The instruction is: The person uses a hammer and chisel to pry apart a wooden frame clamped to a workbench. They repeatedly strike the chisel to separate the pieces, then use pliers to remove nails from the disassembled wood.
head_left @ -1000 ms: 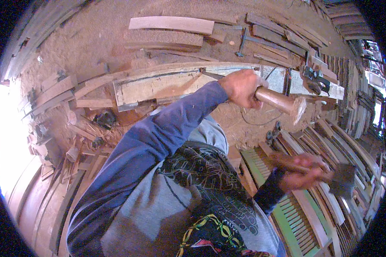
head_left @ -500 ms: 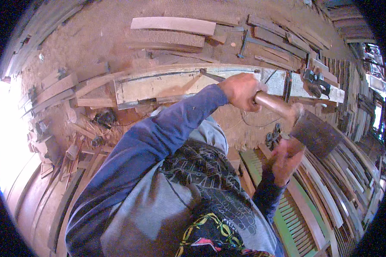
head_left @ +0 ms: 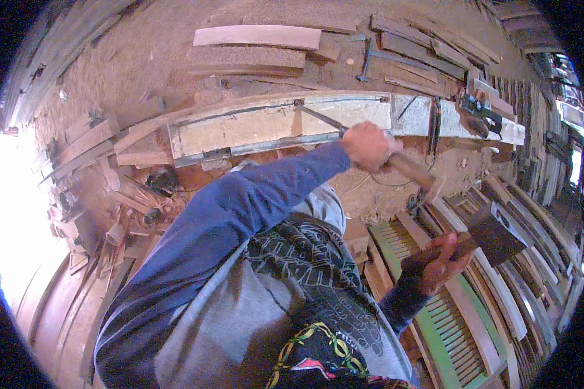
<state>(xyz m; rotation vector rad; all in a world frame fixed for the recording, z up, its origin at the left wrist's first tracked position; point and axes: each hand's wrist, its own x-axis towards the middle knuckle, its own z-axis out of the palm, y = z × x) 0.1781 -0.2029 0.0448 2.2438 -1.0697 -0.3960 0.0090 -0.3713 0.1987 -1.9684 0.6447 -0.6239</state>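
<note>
gripping chisel (head_left: 418,172) in left hand (head_left: 371,146) with closed fingers, at far timber beam (head_left: 240,133); holding mallet (head_left: 498,235) near right in right hand (head_left: 442,262) with curled fingers.

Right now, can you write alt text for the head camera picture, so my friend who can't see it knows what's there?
A person's left hand grips a wooden-handled chisel, its tip against a long pale board, while the right hand holds a square-headed mallet. A green slatted panel and many wood pieces lie around.
</note>
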